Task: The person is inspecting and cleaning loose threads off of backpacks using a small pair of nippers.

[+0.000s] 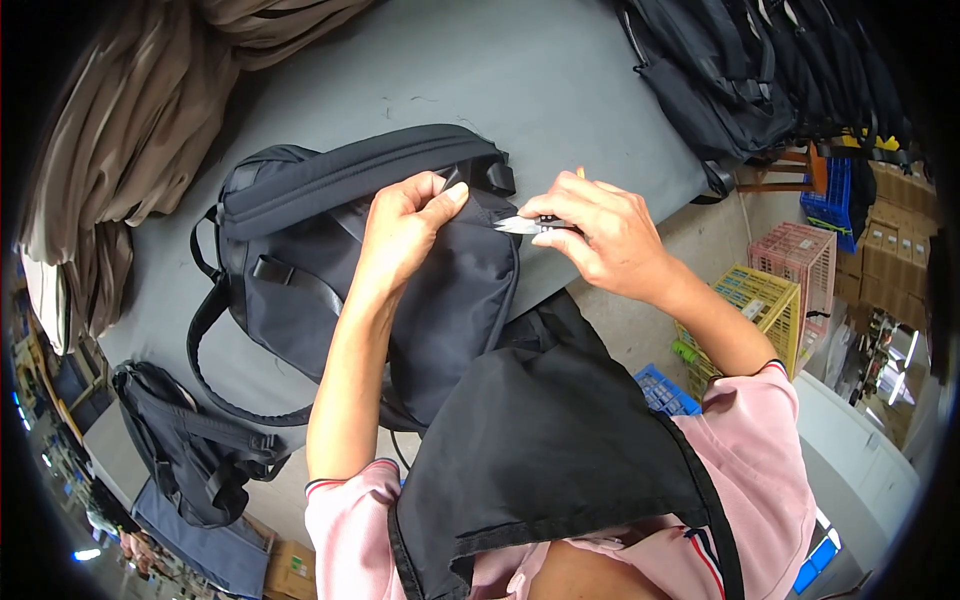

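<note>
A black backpack [455, 290] lies on the grey table, its padded shoulder strap [350, 168] running across the far side. My left hand [405, 222] is closed in a pinch on the backpack's fabric near the base of that strap, with the thumb on top. From the right, my right hand [608, 235] grips a pair of thread snips [517, 225]. The pointed blades meet the corner of the bag just right of my left fingers. A thin orange-tipped thing [580, 173] shows above my right knuckles; its kind is unclear.
Brown fabric pieces [150, 130] are heaped at the far left of the table [540, 90]. Several black bags [720, 80] lie at the far right. Another black backpack [190, 440] hangs at the near left edge. Yellow [750, 300] and pink crates [795, 255] stand right of the table.
</note>
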Demonstrator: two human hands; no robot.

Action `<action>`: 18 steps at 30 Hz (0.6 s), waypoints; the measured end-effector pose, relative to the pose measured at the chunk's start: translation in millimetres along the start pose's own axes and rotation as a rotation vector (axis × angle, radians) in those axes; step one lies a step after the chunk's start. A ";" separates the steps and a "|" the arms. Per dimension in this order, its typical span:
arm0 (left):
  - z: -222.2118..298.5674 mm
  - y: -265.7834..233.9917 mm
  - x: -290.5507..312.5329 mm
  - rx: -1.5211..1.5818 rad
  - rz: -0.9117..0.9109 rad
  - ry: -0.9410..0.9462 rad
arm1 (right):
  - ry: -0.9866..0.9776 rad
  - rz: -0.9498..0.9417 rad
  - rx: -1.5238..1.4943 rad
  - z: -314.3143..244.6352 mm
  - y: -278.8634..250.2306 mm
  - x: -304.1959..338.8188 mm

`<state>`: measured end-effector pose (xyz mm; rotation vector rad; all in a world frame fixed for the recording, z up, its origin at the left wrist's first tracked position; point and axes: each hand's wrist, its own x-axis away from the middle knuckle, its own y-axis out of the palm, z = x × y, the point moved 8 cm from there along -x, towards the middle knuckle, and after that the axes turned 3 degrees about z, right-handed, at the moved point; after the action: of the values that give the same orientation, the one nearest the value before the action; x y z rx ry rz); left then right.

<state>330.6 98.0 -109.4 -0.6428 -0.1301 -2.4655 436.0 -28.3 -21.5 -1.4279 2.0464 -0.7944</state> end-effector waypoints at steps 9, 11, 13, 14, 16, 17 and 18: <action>1.0 -2.7 0.0 0.005 0.025 0.014 | -0.156 -0.048 0.217 -16.3 -1.7 -10.8; 0.3 -2.2 -1.5 0.011 0.010 0.024 | -0.174 -0.054 0.219 -14.1 -2.5 -12.6; 1.1 -2.9 -1.6 -0.030 0.008 0.008 | -0.237 -0.086 0.194 -12.9 -1.1 -15.3; 1.5 -2.6 -1.0 -0.031 0.008 0.004 | -0.236 -0.088 0.192 -9.0 -1.0 -17.4; 3.9 -0.7 0.0 0.029 0.002 0.007 | -0.251 -0.134 0.134 -4.3 2.3 -20.0; 5.0 -0.5 0.3 0.029 0.001 0.005 | -0.250 -0.135 0.133 -3.9 1.7 -21.3; 5.9 -0.8 0.4 0.007 0.006 0.003 | -0.251 -0.153 0.132 -4.4 1.8 -22.4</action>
<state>332.3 99.8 -103.9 -0.6360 -0.1360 -2.4589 438.8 -5.9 -17.9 -1.5372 1.6834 -0.7544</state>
